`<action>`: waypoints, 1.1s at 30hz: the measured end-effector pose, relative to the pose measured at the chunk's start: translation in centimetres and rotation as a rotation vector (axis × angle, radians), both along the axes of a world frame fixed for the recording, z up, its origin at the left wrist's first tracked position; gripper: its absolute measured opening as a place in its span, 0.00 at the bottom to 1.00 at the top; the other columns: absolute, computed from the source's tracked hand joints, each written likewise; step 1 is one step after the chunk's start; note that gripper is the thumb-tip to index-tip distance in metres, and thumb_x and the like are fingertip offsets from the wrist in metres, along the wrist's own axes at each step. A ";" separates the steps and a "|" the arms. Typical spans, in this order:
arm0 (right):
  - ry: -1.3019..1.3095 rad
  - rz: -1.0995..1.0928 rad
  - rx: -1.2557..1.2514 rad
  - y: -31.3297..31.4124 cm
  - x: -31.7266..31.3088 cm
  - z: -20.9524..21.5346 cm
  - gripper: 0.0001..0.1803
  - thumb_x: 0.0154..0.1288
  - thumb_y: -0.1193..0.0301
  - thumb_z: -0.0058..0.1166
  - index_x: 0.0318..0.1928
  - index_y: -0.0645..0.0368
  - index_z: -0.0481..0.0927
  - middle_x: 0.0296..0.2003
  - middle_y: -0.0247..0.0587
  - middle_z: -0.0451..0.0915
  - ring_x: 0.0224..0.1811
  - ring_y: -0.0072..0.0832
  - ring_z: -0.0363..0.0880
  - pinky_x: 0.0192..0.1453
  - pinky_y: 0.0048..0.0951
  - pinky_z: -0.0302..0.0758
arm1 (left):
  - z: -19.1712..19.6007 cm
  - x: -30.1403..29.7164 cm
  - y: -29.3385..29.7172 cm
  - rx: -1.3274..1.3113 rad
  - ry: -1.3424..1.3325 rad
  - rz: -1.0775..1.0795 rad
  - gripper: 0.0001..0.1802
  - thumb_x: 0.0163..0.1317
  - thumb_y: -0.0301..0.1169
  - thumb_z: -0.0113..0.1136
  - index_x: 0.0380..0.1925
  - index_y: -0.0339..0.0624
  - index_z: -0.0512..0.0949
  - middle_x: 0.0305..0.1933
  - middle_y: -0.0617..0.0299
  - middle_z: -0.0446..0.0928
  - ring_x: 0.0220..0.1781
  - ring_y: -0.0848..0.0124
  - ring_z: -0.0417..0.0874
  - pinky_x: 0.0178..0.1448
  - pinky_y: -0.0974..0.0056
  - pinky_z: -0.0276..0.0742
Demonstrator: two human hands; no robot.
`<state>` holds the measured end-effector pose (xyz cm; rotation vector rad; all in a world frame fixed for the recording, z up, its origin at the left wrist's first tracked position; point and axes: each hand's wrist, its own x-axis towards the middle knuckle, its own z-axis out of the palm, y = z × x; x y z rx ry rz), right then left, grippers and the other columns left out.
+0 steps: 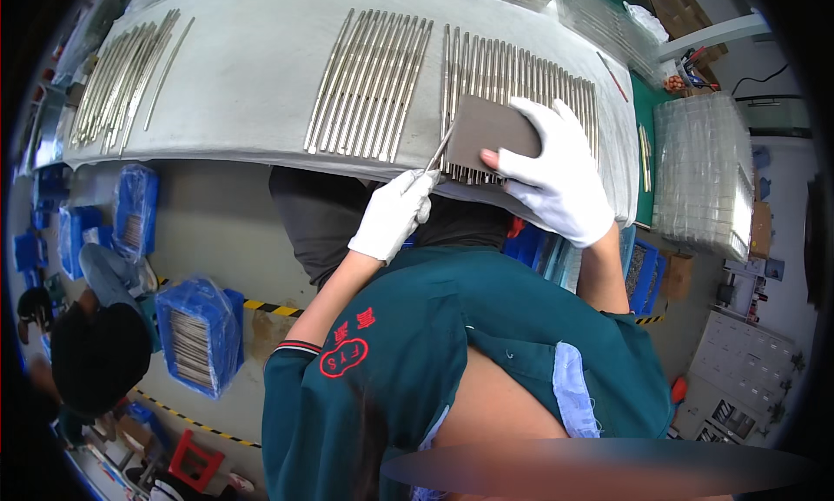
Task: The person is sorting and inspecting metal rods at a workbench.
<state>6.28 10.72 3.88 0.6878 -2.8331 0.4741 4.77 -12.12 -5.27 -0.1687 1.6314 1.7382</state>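
Evidently, in the single head view, two white-gloved hands were at work at the near edge of one cloth-covered table point(252, 84). The left hand point(395, 213) had its fingers closed around one metal rod point(439, 149), which slanted far and to the right, up to the left edge of one brown square pad point(491, 129); whether rod and pad touched could not be told. The right hand point(556, 167) gripped that pad by its right side, the thumb, its tip bare, at the near right corner and the other fingers spread toward the far side. The pad was over the near part of the right-hand row of rods point(506, 67), roughly twenty, partly hidden.

Left of it, well apart, was a middle row of rods point(369, 88), about eleven, side by side. Near the table's left end was a pile of rods point(126, 80), overlapping too much to count, with one single rod point(168, 74) just right of it. One thin red stick point(612, 75) was near the table's far right.

Beyond the right end stood one stack of clear plastic trays point(702, 171). On the floor to the left were one plastic-wrapped blue crate point(224, 323) containing rods, one red stool point(193, 462) and one co-worker in a dark top point(100, 353).
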 end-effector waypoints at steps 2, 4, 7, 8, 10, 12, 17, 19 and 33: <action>0.070 0.027 0.116 -2.0 -1.6 -1.1 0.30 0.46 0.71 0.67 0.53 0.30 0.82 0.61 0.50 0.71 0.61 0.48 0.70 0.69 0.55 0.57 | -0.4 0.3 0.3 -0.038 0.098 0.014 0.17 0.71 0.42 0.52 0.42 0.38 0.81 0.18 0.64 0.69 0.20 0.77 0.68 0.29 0.69 0.66; 0.103 0.033 0.108 -3.0 -2.6 -1.9 0.28 0.48 0.69 0.66 0.53 0.31 0.82 0.60 0.50 0.71 0.62 0.45 0.71 0.70 0.55 0.55 | -0.4 0.5 0.6 -0.076 0.197 0.030 0.17 0.70 0.42 0.53 0.41 0.39 0.81 0.18 0.63 0.68 0.19 0.77 0.68 0.28 0.68 0.66; 0.055 0.070 0.112 -1.9 -2.5 -1.3 0.29 0.49 0.68 0.66 0.53 0.27 0.81 0.59 0.47 0.72 0.62 0.42 0.71 0.69 0.56 0.55 | -0.3 0.6 0.6 -0.146 0.229 0.040 0.16 0.69 0.42 0.54 0.36 0.39 0.80 0.17 0.63 0.68 0.20 0.77 0.68 0.29 0.67 0.66; 0.026 0.086 0.181 -0.8 -2.0 -0.8 0.28 0.48 0.68 0.66 0.53 0.28 0.81 0.60 0.47 0.71 0.62 0.42 0.70 0.70 0.56 0.55 | -0.4 0.4 0.5 -0.143 0.213 0.000 0.16 0.69 0.43 0.54 0.35 0.40 0.79 0.18 0.62 0.69 0.20 0.75 0.69 0.29 0.66 0.67; -0.012 0.071 0.211 0.4 -1.3 -0.4 0.28 0.49 0.68 0.66 0.53 0.28 0.81 0.61 0.46 0.71 0.63 0.42 0.70 0.70 0.56 0.55 | -0.6 0.2 0.3 -0.141 0.194 -0.040 0.17 0.69 0.43 0.54 0.34 0.40 0.78 0.18 0.61 0.70 0.20 0.73 0.71 0.29 0.65 0.68; 0.020 0.047 0.185 -0.6 -2.0 -0.7 0.28 0.49 0.68 0.66 0.53 0.28 0.81 0.61 0.46 0.71 0.63 0.42 0.70 0.70 0.55 0.55 | -0.7 0.1 0.3 -0.160 0.234 -0.105 0.17 0.70 0.44 0.53 0.33 0.41 0.78 0.18 0.58 0.71 0.19 0.69 0.72 0.30 0.63 0.69; 0.090 -0.001 0.098 -2.1 -2.7 -1.9 0.29 0.47 0.68 0.67 0.53 0.29 0.81 0.61 0.46 0.71 0.62 0.42 0.70 0.70 0.54 0.56 | -0.6 0.7 0.9 -0.319 0.477 -0.038 0.18 0.70 0.44 0.53 0.31 0.41 0.76 0.17 0.57 0.70 0.19 0.67 0.73 0.30 0.62 0.69; 0.054 0.028 0.118 0.0 -1.4 -1.1 0.30 0.44 0.71 0.68 0.52 0.31 0.82 0.60 0.49 0.71 0.61 0.45 0.71 0.68 0.53 0.58 | -0.2 0.4 0.8 -0.295 0.426 -0.024 0.18 0.70 0.44 0.53 0.30 0.40 0.75 0.17 0.57 0.71 0.19 0.67 0.73 0.30 0.62 0.69; 0.195 0.014 0.081 -2.7 -2.6 -1.6 0.30 0.46 0.70 0.66 0.53 0.30 0.81 0.57 0.47 0.73 0.60 0.43 0.72 0.66 0.49 0.62 | 0.5 0.1 1.0 -0.370 0.324 -0.195 0.18 0.70 0.45 0.50 0.38 0.42 0.78 0.21 0.58 0.77 0.27 0.67 0.81 0.38 0.63 0.75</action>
